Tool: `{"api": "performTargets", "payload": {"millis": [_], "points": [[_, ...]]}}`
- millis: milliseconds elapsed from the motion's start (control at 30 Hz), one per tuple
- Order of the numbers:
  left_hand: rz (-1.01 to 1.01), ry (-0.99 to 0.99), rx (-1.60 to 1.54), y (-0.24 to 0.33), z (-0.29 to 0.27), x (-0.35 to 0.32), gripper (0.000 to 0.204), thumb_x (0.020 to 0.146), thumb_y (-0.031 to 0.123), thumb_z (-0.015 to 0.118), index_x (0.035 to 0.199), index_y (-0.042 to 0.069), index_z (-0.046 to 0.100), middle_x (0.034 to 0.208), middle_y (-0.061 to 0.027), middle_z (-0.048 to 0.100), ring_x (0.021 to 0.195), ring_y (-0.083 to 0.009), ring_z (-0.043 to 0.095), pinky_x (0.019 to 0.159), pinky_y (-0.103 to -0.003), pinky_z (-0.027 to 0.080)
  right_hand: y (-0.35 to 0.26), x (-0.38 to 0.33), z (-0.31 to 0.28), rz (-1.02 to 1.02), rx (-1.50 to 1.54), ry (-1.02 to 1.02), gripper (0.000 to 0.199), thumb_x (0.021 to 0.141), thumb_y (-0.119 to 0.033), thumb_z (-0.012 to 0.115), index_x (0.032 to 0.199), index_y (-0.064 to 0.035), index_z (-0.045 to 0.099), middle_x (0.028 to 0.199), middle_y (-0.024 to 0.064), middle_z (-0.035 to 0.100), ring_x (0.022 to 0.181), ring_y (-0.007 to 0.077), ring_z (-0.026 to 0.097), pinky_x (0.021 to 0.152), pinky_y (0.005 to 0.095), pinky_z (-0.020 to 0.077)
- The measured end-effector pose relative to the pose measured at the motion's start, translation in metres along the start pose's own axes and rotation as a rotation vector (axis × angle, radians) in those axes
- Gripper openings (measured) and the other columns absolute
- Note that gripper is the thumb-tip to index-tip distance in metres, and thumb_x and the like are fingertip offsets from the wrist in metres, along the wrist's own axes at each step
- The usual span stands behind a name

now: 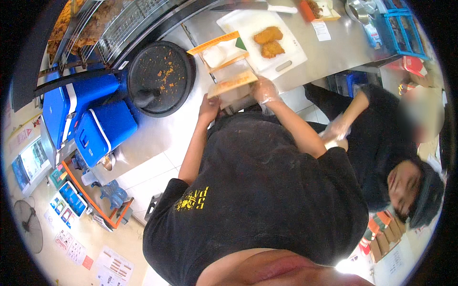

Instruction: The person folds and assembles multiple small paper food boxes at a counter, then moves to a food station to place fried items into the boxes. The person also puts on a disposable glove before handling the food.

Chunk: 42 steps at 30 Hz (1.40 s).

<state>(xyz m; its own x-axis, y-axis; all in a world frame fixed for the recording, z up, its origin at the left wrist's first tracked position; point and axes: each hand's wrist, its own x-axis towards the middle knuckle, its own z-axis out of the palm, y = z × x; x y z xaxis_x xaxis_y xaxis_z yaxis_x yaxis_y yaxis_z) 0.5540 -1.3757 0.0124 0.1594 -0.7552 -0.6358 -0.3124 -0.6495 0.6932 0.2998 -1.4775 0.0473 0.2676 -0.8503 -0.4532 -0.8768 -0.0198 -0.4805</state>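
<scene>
Between my hands, at the counter's near edge, is a white paper food box with an orange-yellow edge [234, 84]. Bare and closed on its left side is my left hand [209, 109]. Across from it, my right hand [265, 90], in a clear plastic glove, grips the box's right side. Just beyond stands a second open paper box [234, 42], with a white item [214, 56] inside that I cannot make out. To its right, two pieces of golden fried chicken [271, 42] lie on a white cutting board [287, 62].
A round black tray with crumbs [162, 78] sits left, beside blue coolers [106, 126]. A knife [281, 8] lies beyond the board. Far right are an orange-edged box [329, 10], metal bowls [359, 10] and a blue rack [403, 33]. Close on my right stands a co-worker [377, 143].
</scene>
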Motion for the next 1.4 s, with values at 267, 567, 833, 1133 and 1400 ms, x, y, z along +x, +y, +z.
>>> {"api": "performTargets", "payload": {"millis": [267, 567, 833, 1133, 1400], "points": [[0.146, 0.226, 0.067, 0.014, -0.017, -0.007, 0.050, 0.095, 0.022, 0.071, 0.138, 0.005, 0.054, 0.105, -0.0150, 0.075, 0.097, -0.0251, 0.073, 0.087, -0.037, 0.056, -0.002, 0.004, -0.016, -0.074, 0.268, 0.287, 0.031, 0.092, -0.014, 0.057, 0.119, -0.0085, 0.070, 0.112, 0.0224, 0.072, 0.104, 0.0404, 0.068, 0.093, 0.0463, 0.0540], [0.112, 0.362, 0.124, 0.010, 0.001, -0.003, 0.043, 0.097, 0.019, 0.064, 0.138, 0.005, 0.059, 0.117, -0.0191, 0.072, 0.098, -0.0319, 0.073, 0.090, -0.039, 0.056, -0.004, 0.099, -0.071, -0.487, -0.037, 0.499, 0.040, 0.095, -0.032, 0.063, 0.116, 0.0010, 0.070, 0.109, 0.0218, 0.072, 0.102, 0.0353, 0.070, 0.092, 0.0437, 0.0552], [0.004, 0.763, -0.281, 0.013, 0.044, -0.020, 0.033, 0.100, 0.018, 0.062, 0.128, 0.001, 0.068, 0.111, -0.0220, 0.073, 0.093, -0.0299, 0.072, 0.082, -0.040, 0.057, -0.041, 0.147, -0.078, -0.454, -0.240, -0.198, 0.036, 0.096, -0.029, 0.052, 0.114, -0.0034, 0.070, 0.118, 0.0219, 0.070, 0.108, 0.0377, 0.069, 0.096, 0.0471, 0.0534], [-0.265, 0.350, -0.183, 0.134, 0.141, -0.064, 0.043, 0.093, 0.036, 0.073, 0.117, 0.002, 0.065, 0.082, -0.0182, 0.075, 0.077, -0.0357, 0.074, 0.074, -0.042, 0.057, 0.141, 0.232, -0.204, -0.742, -0.247, 0.592, 0.036, 0.090, -0.018, 0.058, 0.122, -0.0060, 0.066, 0.110, 0.0172, 0.070, 0.095, 0.0345, 0.068, 0.086, 0.0453, 0.0561], [-0.032, 0.516, 0.218, 0.151, 0.214, 0.023, 0.076, 0.087, 0.037, 0.079, 0.145, 0.003, 0.044, 0.136, -0.0241, 0.054, 0.122, -0.0409, 0.058, 0.098, -0.047, 0.052, 0.171, 0.257, -0.193, -0.443, -0.431, 0.172, 0.046, 0.090, -0.029, 0.062, 0.127, -0.0026, 0.062, 0.111, 0.0243, 0.069, 0.104, 0.0394, 0.068, 0.091, 0.0484, 0.0551]]}}
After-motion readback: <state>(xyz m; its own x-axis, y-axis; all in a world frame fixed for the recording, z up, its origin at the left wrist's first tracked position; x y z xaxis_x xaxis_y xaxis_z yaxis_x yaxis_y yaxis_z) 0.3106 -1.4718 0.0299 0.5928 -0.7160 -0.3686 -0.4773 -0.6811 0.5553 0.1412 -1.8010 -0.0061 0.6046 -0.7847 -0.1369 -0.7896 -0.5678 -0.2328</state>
